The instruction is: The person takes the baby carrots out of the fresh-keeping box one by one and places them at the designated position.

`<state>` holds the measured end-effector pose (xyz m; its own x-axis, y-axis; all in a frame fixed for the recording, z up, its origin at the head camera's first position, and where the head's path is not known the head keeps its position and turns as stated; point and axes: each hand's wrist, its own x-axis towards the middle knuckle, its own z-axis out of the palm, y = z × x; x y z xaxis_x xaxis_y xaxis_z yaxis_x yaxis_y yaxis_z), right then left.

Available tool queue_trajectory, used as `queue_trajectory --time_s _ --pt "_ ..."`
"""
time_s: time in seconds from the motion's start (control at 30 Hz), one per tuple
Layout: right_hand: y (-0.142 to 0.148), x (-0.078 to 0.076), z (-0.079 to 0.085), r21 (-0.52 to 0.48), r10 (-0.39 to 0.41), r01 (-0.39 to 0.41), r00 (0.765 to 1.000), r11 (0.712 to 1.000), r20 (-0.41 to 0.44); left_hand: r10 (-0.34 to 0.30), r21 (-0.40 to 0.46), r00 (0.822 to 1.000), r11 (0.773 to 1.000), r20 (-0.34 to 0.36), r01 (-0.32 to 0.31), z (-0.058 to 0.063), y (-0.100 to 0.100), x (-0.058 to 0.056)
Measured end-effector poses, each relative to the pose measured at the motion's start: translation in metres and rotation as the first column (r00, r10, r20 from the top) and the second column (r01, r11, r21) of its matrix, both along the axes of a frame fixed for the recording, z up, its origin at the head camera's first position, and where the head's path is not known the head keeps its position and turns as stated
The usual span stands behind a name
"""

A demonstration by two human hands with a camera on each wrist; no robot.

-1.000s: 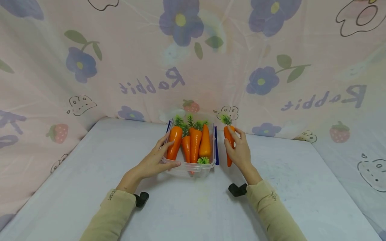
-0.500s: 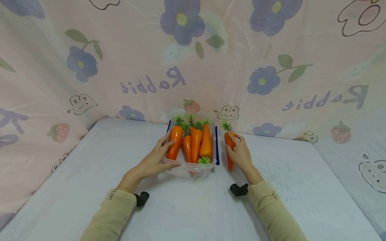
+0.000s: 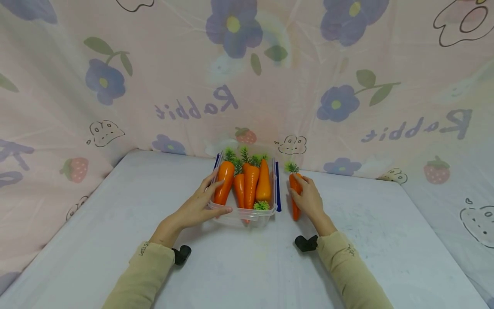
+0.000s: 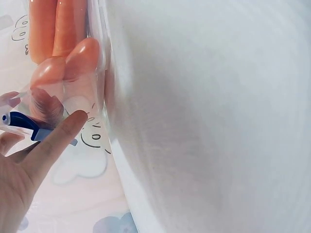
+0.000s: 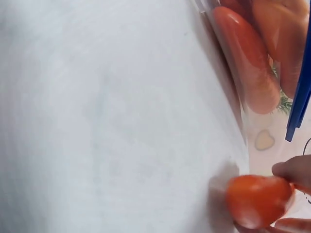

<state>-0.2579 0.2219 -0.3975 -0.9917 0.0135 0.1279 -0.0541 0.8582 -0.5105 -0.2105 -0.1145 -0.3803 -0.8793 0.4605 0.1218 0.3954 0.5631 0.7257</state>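
Note:
In the head view a clear plastic box [image 3: 247, 216] with blue side clips stands near the back of the table, holding several orange toy carrots [image 3: 251, 182] with green tops. My left hand [image 3: 198, 204] rests on the box's left side and front corner, fingers spread and fairly straight, by a blue clip [image 4: 34, 127] in the left wrist view. Just right of the box, my right hand [image 3: 308, 198] holds a single toy carrot [image 3: 295, 208] between thumb and fingers, green top toward the back. In the right wrist view that carrot [image 5: 257, 200] appears blunt end on, close over the table.
The white table [image 3: 247, 266] meets a printed curtain [image 3: 270, 86] behind the box and along both sides. Black wrist mounts [image 3: 306, 243] stick out inward from both sleeves. A blue clip [image 5: 301, 82] lies between box and right hand in the right wrist view.
My right hand has brought the single carrot slightly down and nearer to me beside the box. The left hand and the box stay in place.

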Motion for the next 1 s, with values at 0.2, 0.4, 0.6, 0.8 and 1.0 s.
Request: queue_trajectory --time_s 0.2,0.4,0.6,0.8,1.0 --pt "0.001 0.000 -0.001 0.030 -0.007 0.006 1.000 1.000 0.008 -0.001 -0.003 1.000 1.000 -0.005 0.001 -0.001 0.001 0.000" --pt "0.002 0.001 -0.001 0.030 0.010 -0.010 1.000 0.999 0.015 0.006 -0.008 1.000 1.000 0.003 -0.006 0.000 0.000 0.000" --pt "0.001 0.003 0.001 0.032 0.031 -0.031 0.999 0.999 0.010 0.003 -0.005 1.000 1.000 0.003 -0.003 0.000 0.001 0.000" --pt "-0.002 0.004 0.003 0.042 0.034 -0.034 0.999 0.999 -0.002 0.004 -0.010 1.000 1.000 -0.009 -0.004 -0.001 0.000 -0.001" --pt "-0.010 0.006 0.011 0.020 0.045 -0.043 0.996 0.999 -0.071 0.007 -0.007 1.000 1.000 -0.001 -0.007 0.000 0.001 -0.001"
